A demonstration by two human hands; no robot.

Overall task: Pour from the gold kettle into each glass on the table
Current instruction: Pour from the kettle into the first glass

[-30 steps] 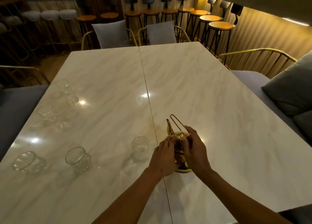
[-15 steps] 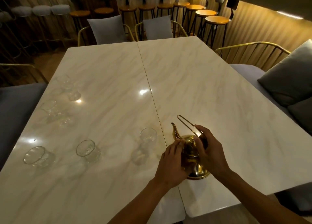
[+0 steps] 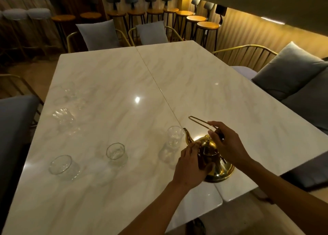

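**Both hands on the gold kettle at the near edge**

The kettle (image 3: 215, 159) stands upright on the marble surface (image 3: 195, 78), close to its near edge and just right of the seam between the two slabs. Its spout points away and to the left, toward the nearest glass (image 3: 173, 142), which stands just beside the kettle. The left hand (image 3: 190, 165) is wrapped against the kettle's left side, fingers on the body below the spout. The right hand (image 3: 229, 144) is closed on the rear end of the wire handle, above and behind the lid knob.

Left of the kettle, a second glass (image 3: 116, 153) stands well apart from it, and a third glass (image 3: 62, 166) farther left still. A fourth glass (image 3: 62, 116) sits beyond those, far to the kettle's left, with a fainter fifth glass (image 3: 70, 93) behind it, hard to make out.
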